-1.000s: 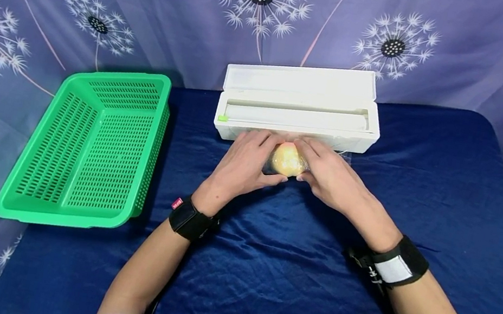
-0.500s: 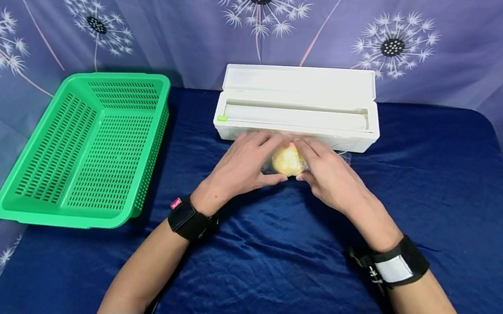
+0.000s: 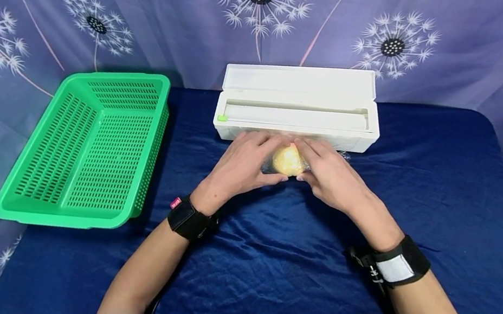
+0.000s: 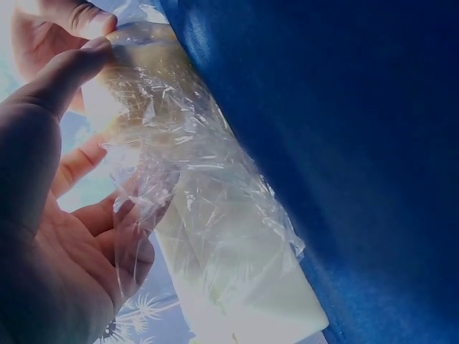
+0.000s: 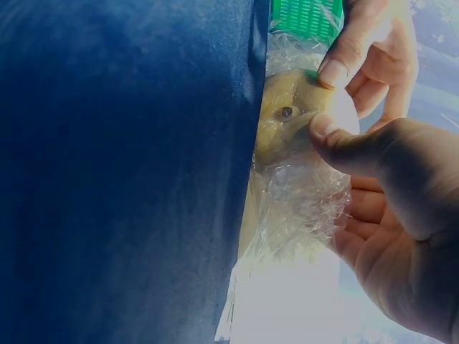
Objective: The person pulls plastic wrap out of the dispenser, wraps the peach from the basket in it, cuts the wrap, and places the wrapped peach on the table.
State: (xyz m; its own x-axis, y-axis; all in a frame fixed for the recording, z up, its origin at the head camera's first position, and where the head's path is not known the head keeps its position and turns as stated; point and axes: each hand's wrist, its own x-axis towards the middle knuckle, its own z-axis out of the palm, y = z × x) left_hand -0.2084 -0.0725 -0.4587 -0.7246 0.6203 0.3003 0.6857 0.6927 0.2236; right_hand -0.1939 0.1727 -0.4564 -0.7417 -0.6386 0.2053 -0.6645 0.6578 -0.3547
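Note:
A round yellow fruit (image 3: 289, 161) lies under clear cling film, between both hands at the front of the white box. In the right wrist view a dark, dimpled spot shows on the fruit (image 5: 290, 115). My left hand (image 3: 243, 161) holds its left side, thumb at the near edge and fingers at the far side. On the other side my right hand (image 3: 334, 175) holds it the same way, the thumbs close together. Loose, wrinkled cling film (image 4: 208, 179) spreads past the fruit towards the fingers in the left wrist view. The hands partly hide the fruit.
Just behind the hands stands a long white cling film box (image 3: 299, 104), lid raised, with a roll inside and a small green piece (image 3: 222, 118) at its left front. A green slotted basket (image 3: 144, 162) stands at the left on the blue cloth (image 3: 273, 270).
Both hands keep nearly the same place around the fruit. The film edge beyond the right hand is now more bunched and drawn in than before.

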